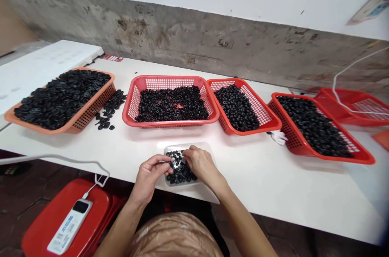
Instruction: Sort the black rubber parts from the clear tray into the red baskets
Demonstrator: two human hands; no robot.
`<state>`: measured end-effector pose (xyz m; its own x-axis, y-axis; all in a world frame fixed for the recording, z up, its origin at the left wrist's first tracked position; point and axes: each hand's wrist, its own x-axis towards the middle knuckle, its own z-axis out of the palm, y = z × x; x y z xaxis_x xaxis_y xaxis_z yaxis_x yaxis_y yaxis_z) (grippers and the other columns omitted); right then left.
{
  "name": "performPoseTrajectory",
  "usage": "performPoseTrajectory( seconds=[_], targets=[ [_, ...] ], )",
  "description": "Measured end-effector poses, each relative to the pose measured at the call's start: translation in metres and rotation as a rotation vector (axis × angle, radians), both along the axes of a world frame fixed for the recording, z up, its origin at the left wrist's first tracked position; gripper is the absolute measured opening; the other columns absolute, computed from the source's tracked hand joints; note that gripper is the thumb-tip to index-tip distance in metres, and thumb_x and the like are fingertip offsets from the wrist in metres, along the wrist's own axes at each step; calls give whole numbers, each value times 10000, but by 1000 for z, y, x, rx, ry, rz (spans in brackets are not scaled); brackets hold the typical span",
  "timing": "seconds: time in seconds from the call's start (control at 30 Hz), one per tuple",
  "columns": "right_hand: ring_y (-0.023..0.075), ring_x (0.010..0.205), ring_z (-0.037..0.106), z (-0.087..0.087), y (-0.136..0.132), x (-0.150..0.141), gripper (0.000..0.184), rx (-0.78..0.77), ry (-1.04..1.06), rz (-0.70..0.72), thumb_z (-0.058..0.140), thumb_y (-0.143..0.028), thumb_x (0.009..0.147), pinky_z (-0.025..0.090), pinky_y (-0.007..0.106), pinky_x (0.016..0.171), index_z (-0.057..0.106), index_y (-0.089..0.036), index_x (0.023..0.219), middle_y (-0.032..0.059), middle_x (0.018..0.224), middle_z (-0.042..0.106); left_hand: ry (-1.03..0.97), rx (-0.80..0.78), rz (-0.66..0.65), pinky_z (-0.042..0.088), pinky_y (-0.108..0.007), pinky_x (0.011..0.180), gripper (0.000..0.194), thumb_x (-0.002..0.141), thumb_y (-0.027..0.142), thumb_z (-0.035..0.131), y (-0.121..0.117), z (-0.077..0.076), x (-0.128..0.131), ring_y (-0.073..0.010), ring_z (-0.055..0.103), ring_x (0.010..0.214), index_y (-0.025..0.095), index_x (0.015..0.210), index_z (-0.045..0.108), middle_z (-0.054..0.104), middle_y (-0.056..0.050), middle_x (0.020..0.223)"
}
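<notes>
The left hand (pixel 148 178) is held half curled at the edge of a clear plastic tray (pixel 207 159), and the right hand (pixel 199 163) is curved down onto the small black rings (pixel 180 171) heaped inside it; whether any ring is gripped cannot be told. On the white table (pixel 273 184), one orange basket (pixel 91 113) is placed at nine o'clock and four red baskets, at twelve (pixel 170 80), two (pixel 243 105), and three (pixel 291 135), the fourth (pixel 352 101) beyond. Four of these baskets are filled with rings. A stained concrete wall (pixel 170 34) stands behind, and a red plastic stool (pixel 97 204) is seen at eight o'clock.
</notes>
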<state>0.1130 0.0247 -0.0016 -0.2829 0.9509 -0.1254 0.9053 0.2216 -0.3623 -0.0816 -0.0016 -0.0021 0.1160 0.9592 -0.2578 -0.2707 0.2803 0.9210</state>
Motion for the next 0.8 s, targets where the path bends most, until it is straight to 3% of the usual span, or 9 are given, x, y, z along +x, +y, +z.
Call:
performPoseTrajectory(
  seconds=[0.17, 0.27, 0.47, 0.53, 0.67, 0.8],
  targets=[
    [244, 787, 658, -17, 3, -14, 208, -27, -42, 44, 474, -114, 952, 438, 323, 721, 676, -132, 908, 155, 937, 666, 75, 11, -72, 466, -233, 595, 219, 747, 331, 771, -1, 1, 5, -160, 643, 646, 153, 874, 751, 707, -35, 670],
    [240, 752, 658, -20, 4, -20, 199, -23, -33, 48, 479, -102, 940, 448, 324, 706, 668, -129, 885, 157, 920, 667, 76, 5, -80, 463, -232, 588, 234, 742, 341, 774, 0, 1, 6, -162, 645, 633, 147, 870, 750, 708, -37, 650],
    [187, 789, 649, -1, 1, -12, 145, 34, 90, 11, 547, -170, 932, 465, 275, 738, 680, -160, 988, 88, 942, 680, 50, 18, -79, 457, -218, 621, 206, 778, 346, 759, -5, 1, 2, -133, 611, 629, 160, 867, 744, 704, -25, 663],
    [151, 755, 629, 10, -5, -4, 157, 54, 207, 19, 571, -232, 942, 470, 246, 712, 672, -190, 1054, 46, 922, 671, 40, 11, -112, 452, -222, 617, 212, 787, 360, 754, -7, 4, 3, -129, 590, 606, 159, 854, 742, 693, -24, 644],
    [123, 666, 569, 20, -21, 6, 154, 93, 664, 11, 613, -294, 925, 457, 229, 627, 683, -216, 1038, 7, 813, 622, 8, -13, -178, 442, -232, 609, 231, 789, 381, 752, -12, 11, 8, -133, 574, 591, 163, 863, 729, 679, -20, 627],
    [139, 697, 567, 15, -31, 9, 146, 147, 709, -42, 596, -283, 928, 459, 249, 639, 668, -220, 1038, 32, 870, 631, -9, -33, -166, 447, -244, 637, 254, 761, 374, 780, -14, 12, 12, -148, 592, 631, 167, 899, 730, 688, -27, 655]
  ],
)
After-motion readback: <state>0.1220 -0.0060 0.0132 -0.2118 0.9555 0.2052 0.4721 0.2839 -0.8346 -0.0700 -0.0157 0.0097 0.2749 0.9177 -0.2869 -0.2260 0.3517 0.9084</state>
